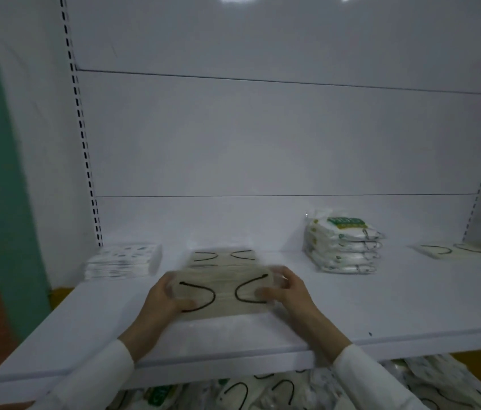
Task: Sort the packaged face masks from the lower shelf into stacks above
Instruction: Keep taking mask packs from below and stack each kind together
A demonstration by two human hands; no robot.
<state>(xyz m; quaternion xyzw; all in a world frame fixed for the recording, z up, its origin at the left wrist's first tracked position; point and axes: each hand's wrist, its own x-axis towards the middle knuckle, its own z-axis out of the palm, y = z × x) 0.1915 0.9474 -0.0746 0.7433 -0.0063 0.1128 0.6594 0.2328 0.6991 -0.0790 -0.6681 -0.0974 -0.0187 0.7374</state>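
Both hands hold one beige mask pack (223,294) with black ear loops, just in front of the beige stack (221,257) on the upper shelf (410,306). The left hand (165,300) has its grip wrapped round the pack's left end, and the right hand (286,291) grasps the right end likewise. The pack seems to hover just over the shelf, though blur hides whether its near edge touches.

The step in hand, as I judge it, is laying this pack on the beige stack. Done well, that means carrying it level and back over the stack, loops turned as on the top pack and edges squared. It should go down flat, both ends released together, so the slick wrapper does not skid.

Left of the beige stack sits a patterned white stack (124,261). To its right, well apart, stands a green-labelled stack (342,247), with flat beige packs (446,250) farther right. Below and in front of the beige stack lies a jumbled heap of packs (263,392), so much sorting likely remains.
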